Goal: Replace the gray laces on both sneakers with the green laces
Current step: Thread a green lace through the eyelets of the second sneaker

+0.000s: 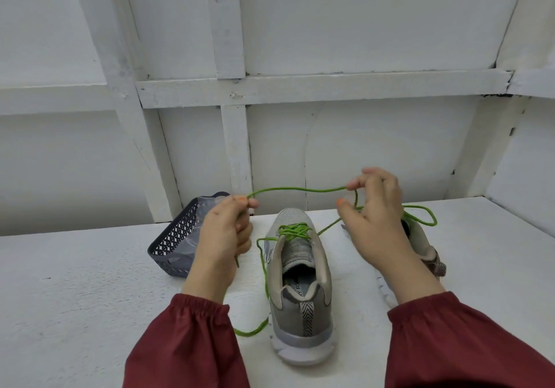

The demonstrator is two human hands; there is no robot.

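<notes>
A gray sneaker stands heel toward me at the table's middle, with a green lace threaded through its front eyelets. A second sneaker lies behind my right wrist, mostly hidden. Above the shoes a loose green lace stretches between my hands. My left hand pinches one end of it between thumb and fingers. My right hand pinches the other part with its fingertips, and the lace loops on past it to the right. More green lace trails down the left of the middle sneaker onto the table.
A dark gray lattice basket sits tilted at the back left, partly behind my left hand. The white table ends at a white panelled wall close behind the shoes. Dark red sleeves cover both forearms.
</notes>
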